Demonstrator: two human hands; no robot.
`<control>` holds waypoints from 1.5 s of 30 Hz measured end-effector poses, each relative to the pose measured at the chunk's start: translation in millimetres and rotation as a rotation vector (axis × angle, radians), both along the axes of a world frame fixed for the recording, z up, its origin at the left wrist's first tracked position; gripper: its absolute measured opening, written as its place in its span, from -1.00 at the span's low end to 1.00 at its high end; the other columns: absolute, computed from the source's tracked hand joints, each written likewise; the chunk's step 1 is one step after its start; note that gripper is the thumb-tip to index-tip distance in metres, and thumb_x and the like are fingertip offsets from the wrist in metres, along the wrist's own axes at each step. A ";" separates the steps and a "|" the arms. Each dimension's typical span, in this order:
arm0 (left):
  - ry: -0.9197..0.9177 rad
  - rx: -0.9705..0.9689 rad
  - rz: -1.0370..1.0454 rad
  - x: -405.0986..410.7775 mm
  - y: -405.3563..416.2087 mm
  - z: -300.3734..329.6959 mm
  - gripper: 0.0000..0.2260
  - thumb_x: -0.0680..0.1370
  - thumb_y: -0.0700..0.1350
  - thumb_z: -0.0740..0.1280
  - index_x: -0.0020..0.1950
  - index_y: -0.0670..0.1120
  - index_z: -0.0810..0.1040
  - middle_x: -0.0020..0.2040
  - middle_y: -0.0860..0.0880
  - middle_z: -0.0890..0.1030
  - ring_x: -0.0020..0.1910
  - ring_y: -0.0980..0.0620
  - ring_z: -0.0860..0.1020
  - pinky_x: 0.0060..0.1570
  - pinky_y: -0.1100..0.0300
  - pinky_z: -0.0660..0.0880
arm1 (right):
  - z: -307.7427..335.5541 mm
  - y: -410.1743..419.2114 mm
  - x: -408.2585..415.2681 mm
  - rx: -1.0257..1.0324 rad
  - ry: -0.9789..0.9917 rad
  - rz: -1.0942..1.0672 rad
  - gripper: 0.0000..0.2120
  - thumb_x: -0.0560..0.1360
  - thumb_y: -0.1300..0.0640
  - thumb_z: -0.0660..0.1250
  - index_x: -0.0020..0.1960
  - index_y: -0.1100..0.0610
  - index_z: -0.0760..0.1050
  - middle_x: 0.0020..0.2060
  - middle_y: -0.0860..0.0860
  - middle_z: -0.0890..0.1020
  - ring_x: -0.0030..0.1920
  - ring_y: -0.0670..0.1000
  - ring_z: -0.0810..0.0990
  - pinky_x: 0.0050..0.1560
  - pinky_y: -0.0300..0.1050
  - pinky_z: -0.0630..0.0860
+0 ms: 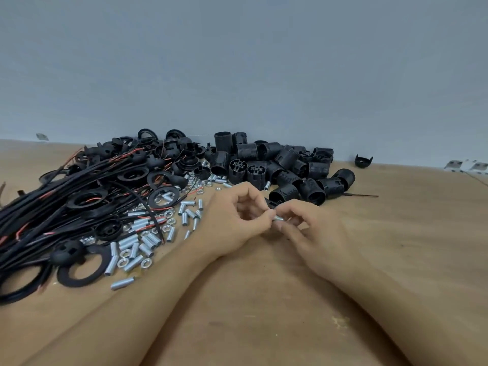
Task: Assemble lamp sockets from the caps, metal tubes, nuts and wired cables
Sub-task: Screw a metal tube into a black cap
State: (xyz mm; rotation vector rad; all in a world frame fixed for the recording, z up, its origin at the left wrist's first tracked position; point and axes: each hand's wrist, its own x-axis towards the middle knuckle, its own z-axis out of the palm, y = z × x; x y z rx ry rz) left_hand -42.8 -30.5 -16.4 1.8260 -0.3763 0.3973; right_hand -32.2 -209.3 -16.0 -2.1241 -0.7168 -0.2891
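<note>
Pinching one short silver threaded metal tube (278, 218), both hands meet above the brown wooden counter (396, 233). Left hand (235, 220) and right hand (314, 233) fingers curl round it.

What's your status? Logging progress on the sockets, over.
Left hand and right hand both pinch one metal tube above the table. Socket bodies piled behind, loose tubes and nuts left. Nothing in the way.

Two bare forearms ran up from the lower edge to the left hand (232, 220) and right hand (311, 233); no sleeves, gloves, rings, watch seen; nails short, unpainted.
</note>
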 end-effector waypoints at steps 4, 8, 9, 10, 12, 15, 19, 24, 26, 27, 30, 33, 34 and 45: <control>-0.219 0.407 0.467 9.5 24.7 -1.3 -0.85 0.50 0.02 0.39 -0.11 -0.05 0.59 -0.23 0.09 0.57 -0.21 0.20 0.46 -0.14 0.36 0.36 | -3.7 2.9 1.2 0.098 0.080 -0.069 -0.88 0.50 0.23 0.42 -0.06 0.03 0.63 -0.28 -0.09 0.62 -0.25 -0.12 0.53 -0.29 -0.35 0.45; 0.013 0.835 0.812 21.7 53.1 -3.0 -0.78 0.57 0.02 0.28 0.08 -0.06 0.61 0.09 -0.06 0.57 0.13 -0.14 0.43 0.12 -0.01 0.30 | -5.0 2.4 3.2 0.106 0.092 -0.105 -0.90 0.49 0.22 0.44 -0.09 0.03 0.63 -0.29 -0.09 0.62 -0.24 -0.12 0.54 -0.27 -0.36 0.46; 0.093 0.905 0.823 23.3 55.8 -3.0 -0.76 0.59 0.05 0.23 0.09 -0.04 0.60 0.13 -0.04 0.57 0.16 -0.14 0.43 0.13 -0.02 0.29 | -5.2 2.3 3.8 0.101 0.098 -0.102 -0.90 0.48 0.21 0.44 -0.09 0.02 0.63 -0.29 -0.09 0.62 -0.24 -0.12 0.54 -0.27 -0.36 0.46; 0.151 0.941 0.815 24.7 56.8 -2.8 -0.74 0.61 0.06 0.18 0.09 -0.02 0.60 0.13 -0.02 0.57 0.16 -0.12 0.43 0.13 -0.02 0.27 | -5.4 2.1 3.9 0.096 0.103 -0.100 -0.90 0.49 0.21 0.45 -0.10 0.02 0.63 -0.28 -0.09 0.62 -0.24 -0.11 0.54 -0.28 -0.35 0.46; 0.181 0.957 0.784 27.1 55.3 -2.8 -0.73 0.63 0.04 0.14 0.09 0.01 0.61 0.12 0.01 0.58 0.15 -0.11 0.45 0.12 -0.03 0.27 | -5.1 2.2 3.2 0.105 0.123 -0.095 -0.90 0.49 0.20 0.44 -0.09 0.00 0.63 -0.27 -0.08 0.62 -0.23 -0.10 0.54 -0.31 -0.33 0.48; 0.181 0.958 0.750 30.1 52.0 -1.5 -0.73 0.62 -0.03 0.15 0.12 0.02 0.64 0.12 0.00 0.58 0.14 -0.11 0.45 0.12 -0.01 0.29 | -4.4 2.3 3.1 0.112 0.135 -0.087 -0.90 0.50 0.20 0.44 -0.09 0.00 0.63 -0.26 -0.07 0.61 -0.23 -0.07 0.54 -0.33 -0.28 0.51; 0.148 0.965 0.724 29.7 50.0 -1.1 -0.71 0.62 -0.04 0.15 0.28 0.04 0.55 0.30 0.05 0.52 0.28 -0.08 0.38 0.19 -0.02 0.25 | -3.5 2.5 2.1 0.118 0.148 -0.082 -0.90 0.50 0.19 0.43 -0.08 0.00 0.63 -0.26 -0.05 0.62 -0.23 -0.07 0.54 -0.33 -0.31 0.49; 0.095 0.924 0.678 29.1 42.9 1.1 -0.76 0.60 -0.09 0.19 -0.02 0.08 0.66 -0.10 0.09 0.64 0.06 -0.02 0.39 -0.06 0.12 0.05 | -3.5 2.7 3.4 0.129 0.145 -0.087 -0.89 0.50 0.20 0.44 -0.09 -0.01 0.63 -0.27 -0.06 0.62 -0.27 -0.12 0.53 -0.31 -0.35 0.45; 0.067 0.920 0.726 29.8 44.4 2.5 -0.79 0.59 -0.09 0.25 -0.09 0.07 0.67 -0.18 0.09 0.64 0.05 -0.01 0.38 -0.12 0.15 -0.03 | -3.9 3.0 4.4 0.131 0.144 -0.103 -0.89 0.49 0.18 0.44 -0.09 -0.04 0.62 -0.25 -0.14 0.60 -0.26 -0.12 0.53 -0.31 -0.26 0.53; 0.052 0.924 0.725 29.6 44.8 3.3 -0.81 0.58 -0.08 0.27 -0.08 0.08 0.67 -0.17 0.09 0.65 0.05 -0.01 0.39 -0.12 0.15 -0.03 | -4.2 2.8 4.8 0.134 0.143 -0.113 -0.89 0.49 0.16 0.45 -0.09 -0.05 0.62 -0.22 -0.18 0.59 -0.24 -0.11 0.54 -0.30 -0.20 0.58; -0.041 0.820 0.648 29.7 41.2 5.7 -0.85 0.53 -0.13 0.34 0.02 0.04 0.66 -0.09 0.06 0.66 0.02 -0.03 0.52 0.04 0.11 0.25 | -5.3 2.1 6.2 0.153 0.139 -0.129 -0.87 0.48 0.17 0.46 -0.09 -0.06 0.63 -0.21 -0.20 0.58 -0.20 -0.08 0.57 -0.27 -0.03 0.63; -0.229 0.577 0.591 23.0 29.2 8.9 -0.84 0.44 -0.23 0.42 -0.01 -0.09 0.68 -0.14 0.00 0.66 -0.14 -0.01 0.60 -0.03 0.06 0.52 | -6.9 0.6 7.1 0.198 0.157 -0.115 -0.84 0.49 0.18 0.45 -0.10 -0.09 0.62 -0.25 -0.11 0.61 -0.24 -0.03 0.60 -0.32 0.06 0.63; -0.284 0.511 0.555 20.8 23.4 8.8 -0.85 0.42 -0.26 0.44 -0.03 -0.12 0.68 -0.16 0.00 0.66 -0.19 0.02 0.60 -0.07 0.07 0.55 | -7.1 0.3 7.2 0.216 0.157 -0.111 -0.84 0.49 0.18 0.44 -0.09 -0.10 0.62 -0.26 -0.09 0.62 -0.25 -0.01 0.61 -0.33 0.07 0.63; 0.138 -0.407 -0.027 11.0 -12.7 2.6 -0.86 0.49 -0.32 0.44 -0.06 -0.11 0.72 -0.17 -0.15 0.73 -0.18 -0.01 0.70 -0.10 0.22 0.61 | -1.9 -0.1 4.4 0.385 0.055 -0.030 -0.83 0.52 0.19 0.42 -0.03 -0.08 0.60 -0.17 -0.15 0.65 -0.21 -0.03 0.61 -0.24 0.10 0.62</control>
